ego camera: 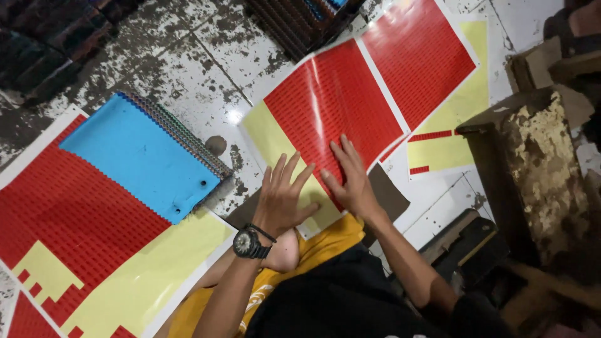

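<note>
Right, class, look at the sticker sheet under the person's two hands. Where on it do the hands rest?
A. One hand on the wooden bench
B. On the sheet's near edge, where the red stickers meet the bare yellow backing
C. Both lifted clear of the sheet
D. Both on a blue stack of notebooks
B: the left hand and right hand lie flat on the sticker sheet, at the boundary between the red and the yellow.

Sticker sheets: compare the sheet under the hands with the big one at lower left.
The sheet under the hands is mostly covered in red stickers, with a bare yellow strip along one side; the lower-left sheet has a wide yellow area, stepped where stickers are gone. Both hands, left and right, press the first; a blue notebook stack overlaps the second. Both are red-on-yellow sheets with white borders.
</note>
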